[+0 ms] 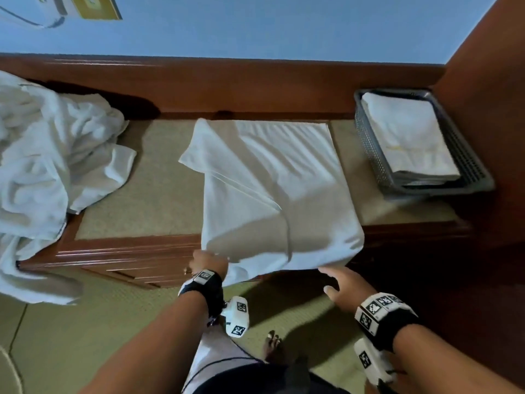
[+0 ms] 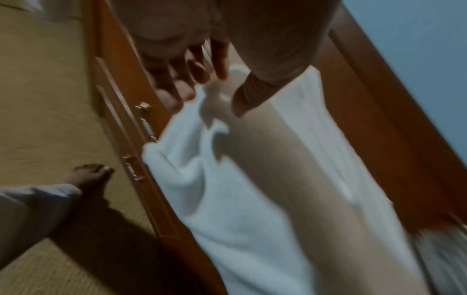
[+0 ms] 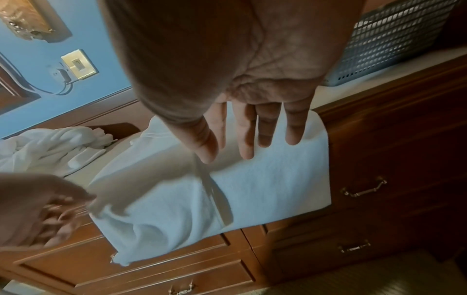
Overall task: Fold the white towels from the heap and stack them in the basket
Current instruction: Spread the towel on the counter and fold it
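Towel lies half-folded on the counter, its near edge draped over the front. Left hand pinches the near corner, seemingly to lift it over; right hand hovers spread just beside the other corner. Basket, beyond the right hand, holds folded ones.

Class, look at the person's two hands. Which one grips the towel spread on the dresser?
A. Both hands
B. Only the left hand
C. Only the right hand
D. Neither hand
B: the left hand pinches the near corner of the towel, while the right hand hovers with straight fingers, holding nothing.
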The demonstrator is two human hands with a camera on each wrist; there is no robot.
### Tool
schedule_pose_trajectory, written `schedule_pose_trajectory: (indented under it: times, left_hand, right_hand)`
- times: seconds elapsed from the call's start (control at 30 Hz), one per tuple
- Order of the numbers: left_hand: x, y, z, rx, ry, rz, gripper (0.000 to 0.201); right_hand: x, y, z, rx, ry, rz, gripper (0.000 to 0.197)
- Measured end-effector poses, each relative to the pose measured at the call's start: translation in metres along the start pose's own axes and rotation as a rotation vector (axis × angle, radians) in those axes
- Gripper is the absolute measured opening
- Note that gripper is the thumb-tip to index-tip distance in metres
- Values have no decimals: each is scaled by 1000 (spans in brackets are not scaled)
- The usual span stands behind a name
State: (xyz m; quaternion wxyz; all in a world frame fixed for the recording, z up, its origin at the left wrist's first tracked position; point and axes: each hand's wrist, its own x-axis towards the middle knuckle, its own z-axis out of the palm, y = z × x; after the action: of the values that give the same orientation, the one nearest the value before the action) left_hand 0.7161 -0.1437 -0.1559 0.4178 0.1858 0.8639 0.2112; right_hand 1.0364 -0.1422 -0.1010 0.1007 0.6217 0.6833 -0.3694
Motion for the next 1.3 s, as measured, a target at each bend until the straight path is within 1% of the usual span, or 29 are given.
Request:
schedule_pose_trajectory:
  times: [0.03,0.07,0.1,0.13,0.17,0.2,0.23,0.3,0.33,0.37,0.4,0.47,0.53,0.57,0.6,0.63,0.67,0.7,0.77,0.8,0.87,0.93,1.0,1.07,1.13,1.17,1.23,1.27,1.3]
  left_hand:
    - [9,-11,-5,-27,88,-58,59]
    - [14,-20,-11,-105,99,-76,73]
    - [14,-22,-15,-205,54,-82,82]
    - [20,-26,-17,-268,2,-81,87]
    - [27,-30,-15,-282,-37,-85,87]
    - [30,-31,-14,-256,-63,-69,85]
    - [31,-33,-14,-165,-105,-29,79]
    - [30,-36,-12,64,-214,81,55]
    - [27,-38,-11,110,-241,129,43]
    - [25,-41,-9,106,-251,158,37]
    - [20,-44,-12,81,-256,177,37]
    - [9,-48,-19,86,-280,196,43]
    - [-1,-55,-25,150,-326,208,31]
    - [-4,-61,-28,187,-341,217,24]
    - [-6,-68,-31,208,-332,223,21]
    - [-8,-73,-36,198,-326,213,20]
    - [-12,-78,-40,165,-324,198,22]
    - [-16,-82,-44,115,-334,180,27]
    - [-28,-86,-51,17,-344,194,36]
    - [-35,-87,-54,-10,-347,224,39]
    - [-43,-89,-59,-17,-355,304,42]
    - [-46,-91,-63,52,-358,383,39]
    - [-43,-92,-66,191,-338,449,31]
    - [-43,-90,-66,262,-320,460,24]
    - [-46,-88,-66,282,-323,441,9]
    - [-47,-89,-67,300,-326,431,16]
    - [-47,-93,-69,377,-343,429,35]
    - [-47,-96,-69,429,-346,455,38]
    - [-48,-99,-70,464,-350,480,35]
  right_hand:
    - [-2,3,-1,1,-3,9,51]
    - [-3,6,-1,-3,-8,10,50]
    - [-3,7,0,-13,-20,5,49]
    - [-2,8,0,-19,-26,-6,49]
    - [0,7,1,-24,-36,-13,49]
    - [2,6,1,-25,-45,-19,49]
    - [5,2,1,-19,-60,-13,48]
    - [14,-5,1,44,-95,32,48]
    - [20,-9,1,84,-101,60,47]
    - [26,-15,0,103,-102,90,46]
    - [35,-21,1,124,-90,114,45]
    - [51,-34,6,187,-78,172,46]
    - [62,-49,14,223,-82,196,47]
    - [66,-56,19,226,-104,196,44]
    - [71,-61,25,248,-131,198,40]
    - [74,-66,32,277,-150,204,39]
    - [77,-68,39,332,-169,225,42]
    - [83,-65,49,402,-178,246,49]
    - [98,-50,72,541,-187,296,72]
    - [102,-46,80,599,-177,311,72]
    - [98,-50,83,665,-126,305,52]
    - [80,-61,71,698,-90,314,45]
    - [73,-58,67,668,-72,296,40]
    - [65,-53,63,609,-55,255,42]
    - [60,-45,62,545,-41,221,53]
    - [55,-42,62,511,-53,207,54]
    - [46,-37,59,452,-74,166,43]
    - [43,-35,57,432,-73,148,34]
    - [39,-34,54,418,-72,135,29]
